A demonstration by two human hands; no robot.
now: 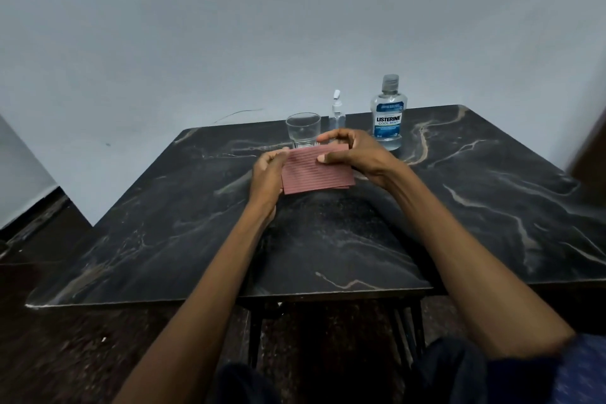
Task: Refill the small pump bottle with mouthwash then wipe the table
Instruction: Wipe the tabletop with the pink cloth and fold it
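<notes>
holding a folded pink ribbed cloth (317, 170) between both hands, the person reaches over the middle of the dark marble-patterned table (475, 207). the left hand (267, 174) has its grip curled round the cloth's left edge, thumb on top near the far left corner. the right hand (352, 151) arches over the far right corner, its grip pinching the cloth, with the thumb tip pressed on the ribbed top face and the fingers curved above the far edge. whether the cloth lies on the table or is raised a little off it cannot be told.

along the far edge of the table stand three things. a clear drinking glass (303, 129) sits just beyond the cloth's far left corner. to its right the small pump bottle (337, 111) stands upright with its pump head on, its lower part hidden behind the right hand's fingers. further right the mouthwash bottle (388, 115) stands upright, capped, blue label facing the camera, with clear liquid showing inside. a pale wall (295, 26) rises behind the table.
</notes>
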